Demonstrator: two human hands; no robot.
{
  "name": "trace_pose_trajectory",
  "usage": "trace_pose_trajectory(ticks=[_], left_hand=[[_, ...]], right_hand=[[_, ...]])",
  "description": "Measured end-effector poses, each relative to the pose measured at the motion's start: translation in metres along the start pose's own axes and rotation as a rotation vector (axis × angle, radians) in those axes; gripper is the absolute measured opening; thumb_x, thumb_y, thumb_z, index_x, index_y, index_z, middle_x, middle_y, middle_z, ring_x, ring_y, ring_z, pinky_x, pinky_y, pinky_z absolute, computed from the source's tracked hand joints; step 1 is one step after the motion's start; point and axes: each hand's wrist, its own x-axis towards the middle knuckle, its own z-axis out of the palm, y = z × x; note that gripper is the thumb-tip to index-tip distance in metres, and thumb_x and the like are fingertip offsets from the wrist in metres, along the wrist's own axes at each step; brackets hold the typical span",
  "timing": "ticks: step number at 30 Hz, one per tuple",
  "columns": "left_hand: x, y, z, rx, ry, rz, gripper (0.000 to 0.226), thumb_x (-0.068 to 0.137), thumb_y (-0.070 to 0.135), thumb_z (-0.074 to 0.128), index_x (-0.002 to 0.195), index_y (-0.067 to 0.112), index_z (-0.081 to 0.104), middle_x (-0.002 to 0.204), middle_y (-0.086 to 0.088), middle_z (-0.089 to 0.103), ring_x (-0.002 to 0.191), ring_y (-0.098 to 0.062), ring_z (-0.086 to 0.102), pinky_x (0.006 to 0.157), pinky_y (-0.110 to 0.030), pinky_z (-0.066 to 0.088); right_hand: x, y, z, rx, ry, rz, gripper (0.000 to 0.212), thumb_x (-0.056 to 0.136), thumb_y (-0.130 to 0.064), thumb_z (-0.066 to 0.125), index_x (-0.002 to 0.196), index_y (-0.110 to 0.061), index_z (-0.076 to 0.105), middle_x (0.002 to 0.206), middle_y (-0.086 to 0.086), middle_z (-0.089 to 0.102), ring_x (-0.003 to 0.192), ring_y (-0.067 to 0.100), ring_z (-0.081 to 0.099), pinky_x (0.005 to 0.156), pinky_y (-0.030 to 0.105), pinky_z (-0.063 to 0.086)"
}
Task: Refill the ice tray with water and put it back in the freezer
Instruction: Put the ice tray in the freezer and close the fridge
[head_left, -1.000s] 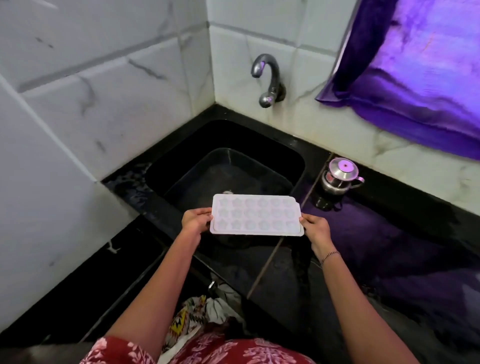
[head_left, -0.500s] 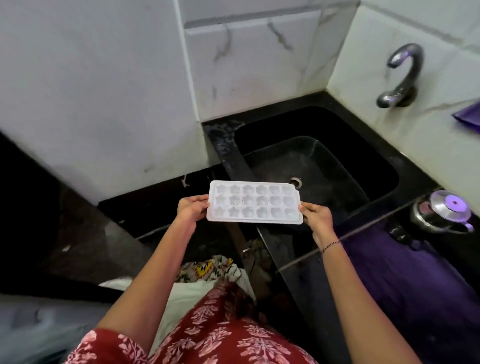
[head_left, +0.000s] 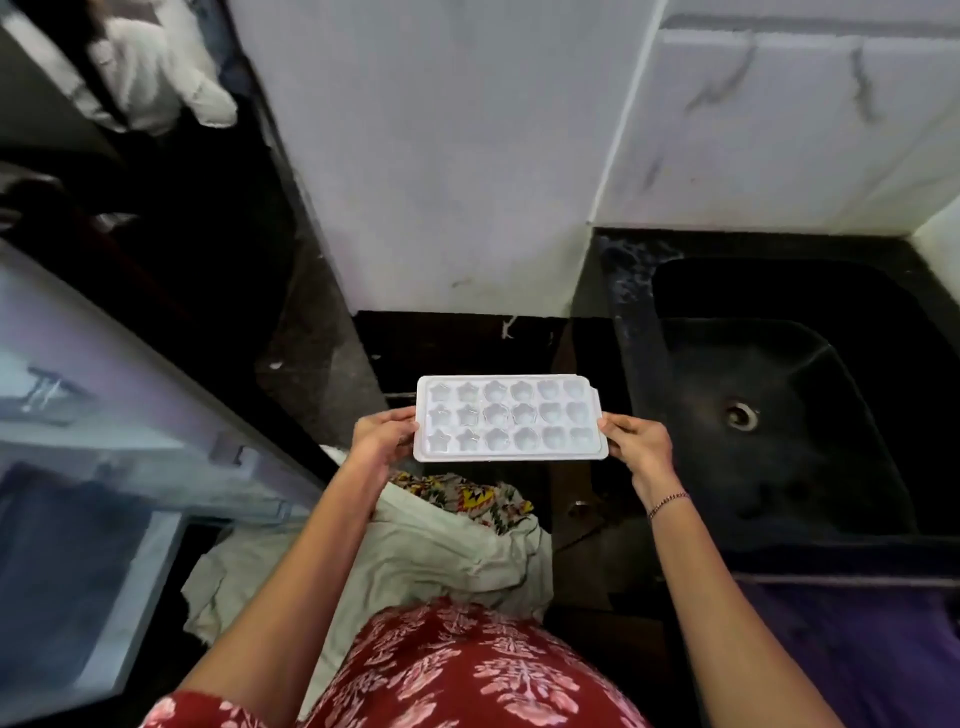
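Observation:
A white ice tray with star and round moulds hangs level in front of me, held by both short ends. My left hand grips its left edge and my right hand grips its right edge. The moulds look glossy, as if holding water. The black sink lies to the right of the tray, its drain visible. At the far left stands a pale appliance that looks like the fridge with its door open, blurred.
A white marble-tiled wall rises straight ahead. A pale cloth with a patterned piece lies below the tray. A purple mat covers the counter at lower right. A person in white stands at top left.
The view has swung left: the tap and steel pot have left the frame and the appliance has come in at left. Both hands still hold the tray level, now left of the sink.

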Motion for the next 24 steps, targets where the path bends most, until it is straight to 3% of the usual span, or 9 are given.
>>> trace_pose_trajectory(ticks=[3,6,11,14,19,22,24], left_hand=[[-0.003,-0.010,-0.038,-0.062,0.069,-0.029,0.031,0.087,-0.012,0.051,0.117,-0.008,0.058,0.061,-0.004,0.066,0.042,-0.005,0.062,0.042,-0.018,0.051],[-0.004,-0.023,-0.068,-0.099,0.102,-0.069,0.034,0.087,-0.009,0.052,0.120,-0.006,0.058,0.063,0.000,0.067,0.054,-0.008,0.063,0.053,-0.021,0.052],[-0.019,-0.045,-0.118,-0.214,0.229,-0.085,0.030,0.086,-0.011,0.052,0.114,-0.004,0.059,0.044,0.008,0.063,0.040,-0.002,0.060,0.040,-0.015,0.049],[-0.028,-0.062,-0.147,-0.299,0.292,-0.094,0.028,0.086,-0.011,0.051,0.110,0.001,0.060,0.045,0.008,0.063,0.041,-0.002,0.061,0.040,-0.015,0.049],[-0.050,-0.092,-0.197,-0.477,0.400,-0.131,0.026,0.088,-0.010,0.050,0.080,0.012,0.059,0.050,0.007,0.066,0.044,-0.001,0.062,0.042,-0.015,0.050],[-0.066,-0.112,-0.225,-0.569,0.484,-0.135,0.026,0.087,-0.010,0.051,0.080,0.013,0.060,0.056,0.005,0.067,0.062,-0.011,0.064,0.055,-0.021,0.053],[-0.079,-0.126,-0.246,-0.629,0.549,-0.139,0.025,0.087,-0.010,0.052,0.081,0.013,0.061,0.069,0.001,0.066,0.071,-0.012,0.059,0.056,-0.021,0.052]], right_hand=[[-0.005,0.001,0.036,-0.057,-0.082,0.010,0.027,0.086,-0.004,0.064,0.112,0.005,0.063,0.101,0.012,0.066,0.074,0.010,0.062,0.053,0.012,0.053],[-0.010,0.008,0.066,-0.113,-0.125,-0.001,0.026,0.087,-0.003,0.063,0.112,0.006,0.063,0.107,0.017,0.065,0.075,0.012,0.062,0.050,0.010,0.051],[-0.021,0.015,0.116,-0.195,-0.264,0.006,0.024,0.087,-0.004,0.064,0.109,0.006,0.063,0.109,0.018,0.066,0.077,0.013,0.063,0.052,0.012,0.052],[-0.030,0.016,0.147,-0.218,-0.372,0.028,0.026,0.087,-0.003,0.063,0.112,0.008,0.062,0.104,0.015,0.065,0.074,0.011,0.062,0.051,0.013,0.052],[-0.050,0.029,0.202,-0.287,-0.518,0.027,0.027,0.087,-0.004,0.063,0.112,0.007,0.061,0.106,0.016,0.065,0.076,0.013,0.063,0.053,0.014,0.053],[-0.065,0.037,0.236,-0.322,-0.635,0.023,0.027,0.087,-0.003,0.063,0.111,0.008,0.061,0.106,0.019,0.065,0.077,0.016,0.064,0.054,0.016,0.054],[-0.080,0.046,0.261,-0.363,-0.710,0.010,0.026,0.087,-0.003,0.063,0.111,0.008,0.061,0.106,0.018,0.065,0.080,0.019,0.065,0.063,0.021,0.057]])
